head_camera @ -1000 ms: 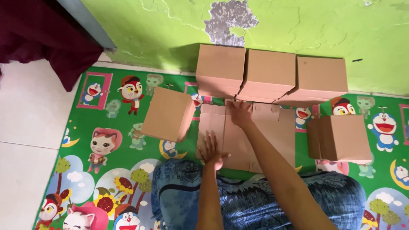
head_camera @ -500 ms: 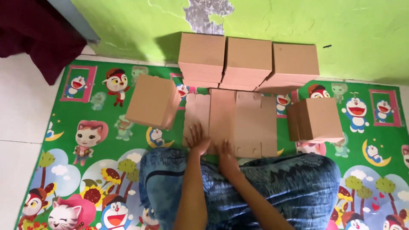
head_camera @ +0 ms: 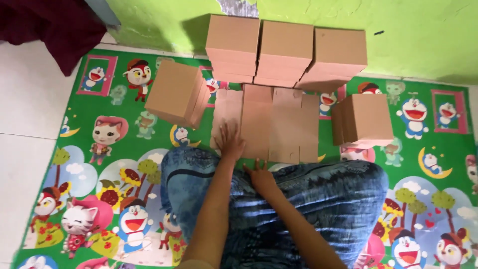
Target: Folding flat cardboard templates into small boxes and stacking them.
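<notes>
A flat, unfolded brown cardboard sheet [head_camera: 279,122] lies on the green cartoon play mat [head_camera: 114,164] in front of my knees. My left hand [head_camera: 229,142] rests palm down on the sheet's near left part, fingers spread. My right hand [head_camera: 260,177] lies at the sheet's near edge, on my blue-clad lap, fingers apart and holding nothing.
Three stacks of folded brown boxes [head_camera: 286,50] line the green wall [head_camera: 413,30]. A tilted stack of boxes [head_camera: 177,94] stands to the left of the sheet, another stack [head_camera: 363,119] to the right. White floor tiles [head_camera: 25,124] and dark red cloth [head_camera: 55,22] lie at the left.
My right hand has drawn back from the far end of the sheet to its near edge. My left hand stays on the sheet. The view has tilted slightly toward the wall.
</notes>
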